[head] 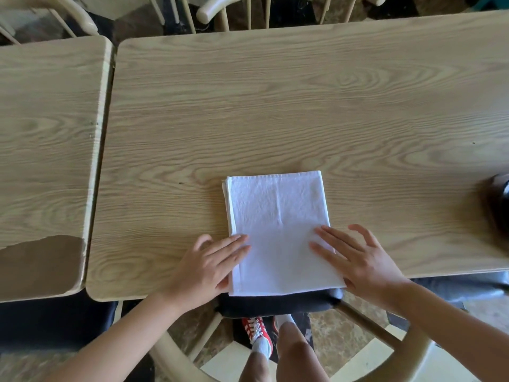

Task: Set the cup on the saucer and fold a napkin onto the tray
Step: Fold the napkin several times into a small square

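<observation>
White cotton napkin (278,232), folded into a tall rectangle, lies flat on the pale wood-grain surface (275,106), its near edge hanging slightly over the surface's front lip, directly before the person. The left hand (209,267) rests on the napkin's near left edge, and the right hand (360,260) on its near right edge; the fingers (326,235) of both are spread flat and released, pressing the cloth, not gripping it. Because the near edge overhangs, a careless sweep could drag the napkin off toward the black chair seat (278,303) below, and uneven pressure might shift the layers visible along its left side, spoiling the fold. Beyond the napkin the surface stretches bare. A dark rounded object (500,205) sits at the far right edge, too cropped to identify. No cup, saucer or tray is clearly in view. Cream wooden chairs (220,9) stand at the far side.
</observation>
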